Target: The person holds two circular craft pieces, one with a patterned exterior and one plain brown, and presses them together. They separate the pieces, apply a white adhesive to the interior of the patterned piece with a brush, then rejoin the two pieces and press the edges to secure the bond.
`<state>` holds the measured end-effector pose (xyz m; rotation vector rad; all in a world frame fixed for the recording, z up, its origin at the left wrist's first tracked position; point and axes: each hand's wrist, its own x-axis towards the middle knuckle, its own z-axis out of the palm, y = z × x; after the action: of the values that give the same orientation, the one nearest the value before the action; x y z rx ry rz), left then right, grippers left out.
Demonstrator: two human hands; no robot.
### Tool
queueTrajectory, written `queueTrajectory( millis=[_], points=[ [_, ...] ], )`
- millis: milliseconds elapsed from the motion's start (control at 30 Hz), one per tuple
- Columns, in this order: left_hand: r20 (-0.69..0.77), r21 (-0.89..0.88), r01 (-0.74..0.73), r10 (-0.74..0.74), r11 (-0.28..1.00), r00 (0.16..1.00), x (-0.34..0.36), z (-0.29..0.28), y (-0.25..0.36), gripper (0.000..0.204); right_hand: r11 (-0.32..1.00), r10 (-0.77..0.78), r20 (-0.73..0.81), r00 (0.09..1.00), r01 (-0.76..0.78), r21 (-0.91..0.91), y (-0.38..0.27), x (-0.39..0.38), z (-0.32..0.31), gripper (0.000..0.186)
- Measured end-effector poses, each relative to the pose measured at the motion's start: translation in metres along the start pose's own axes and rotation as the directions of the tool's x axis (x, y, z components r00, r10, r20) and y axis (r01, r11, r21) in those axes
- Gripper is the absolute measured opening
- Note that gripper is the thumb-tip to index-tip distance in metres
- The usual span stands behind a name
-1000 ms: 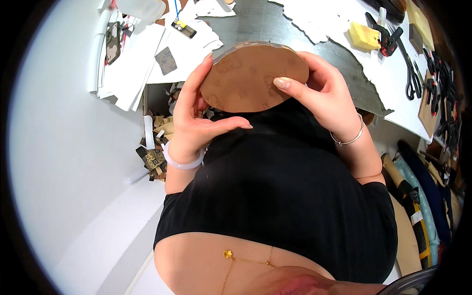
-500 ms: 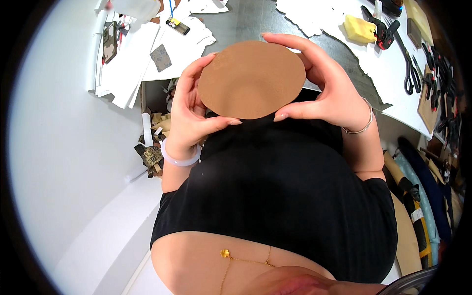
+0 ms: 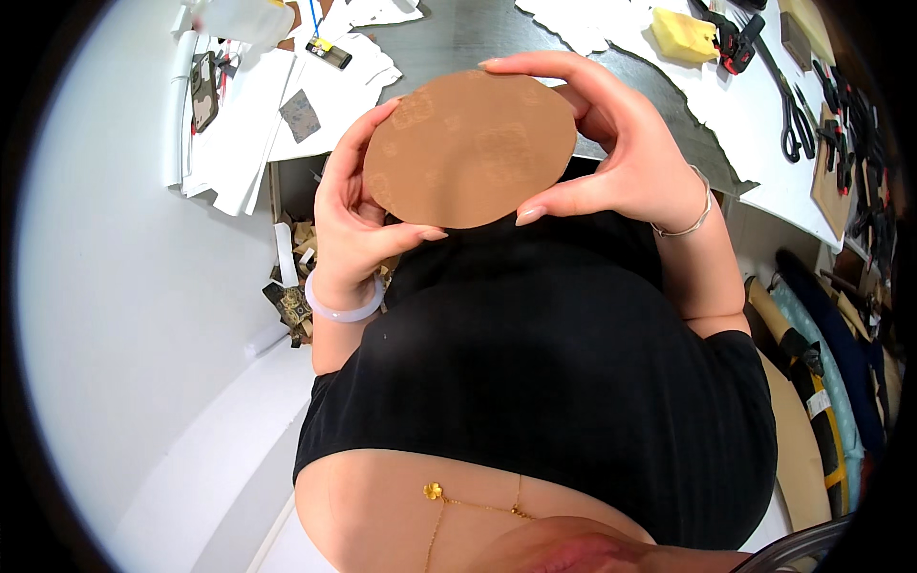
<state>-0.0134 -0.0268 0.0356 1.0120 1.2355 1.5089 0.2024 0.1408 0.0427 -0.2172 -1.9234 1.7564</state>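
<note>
A flat brown oval piece (image 3: pixel 468 158), perhaps leather or board, is held up in front of my chest, its broad face toward me. Faint lighter patches show on that face. My left hand (image 3: pixel 358 196) grips its left edge, thumb along the lower rim and fingers at the upper left. On the opposite side my right hand (image 3: pixel 616 158) holds it, thumb at the lower right rim and fingertips over the top edge. Part of the fingers of both hands is hidden behind the piece.
Beyond is a worktable with a dark mat (image 3: pixel 458 48) and white paper (image 3: pixel 353 81). At its right lie a yellow block (image 3: pixel 684 36), black scissors (image 3: pixel 797 124) and several dark tools (image 3: pixel 841 134). A phone (image 3: pixel 204 91) lies at left; rolled materials (image 3: pixel 821 363) stand at lower right.
Both hands have shifted the brown oval slightly left and up in view. Its tilt differs a little, and lighter patches show more clearly on its face. Both hands keep their hold.
</note>
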Motion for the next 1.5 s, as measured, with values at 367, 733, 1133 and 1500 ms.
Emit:
queueTrajectory(
  millis=[367, 733, 1133, 1500],
  points=[
    [-0.017, 0.027, -0.028, 0.029, 0.999, 0.999, -0.003, 0.001, 0.003, 0.107, 0.997, -0.025, 0.022, 0.999, 0.024, 0.07, 0.003, 0.001, 0.001, 0.085],
    [-0.007, -0.033, 0.051, -0.051, 0.998, 0.999, 0.002, 0.009, 0.008, 0.097, 0.987, 0.102, 0.034, 0.994, -0.105, 0.125, 0.021, 0.003, -0.008, 0.096],
    [0.04, -0.008, 0.0, 0.0, 1.0, 0.999, 0.01, 0.005, 0.011, 0.087, 0.98, 0.07, 0.036, 0.997, -0.075, 0.185, 0.029, 0.006, -0.015, 0.088],
    [-0.039, -0.318, 0.198, -0.222, 0.927, 0.974, 0.012, 0.007, 0.018, 0.065, 0.992, 0.079, 0.048, 0.996, -0.083, 0.099, 0.026, 0.01, -0.012, 0.09]
  ],
)
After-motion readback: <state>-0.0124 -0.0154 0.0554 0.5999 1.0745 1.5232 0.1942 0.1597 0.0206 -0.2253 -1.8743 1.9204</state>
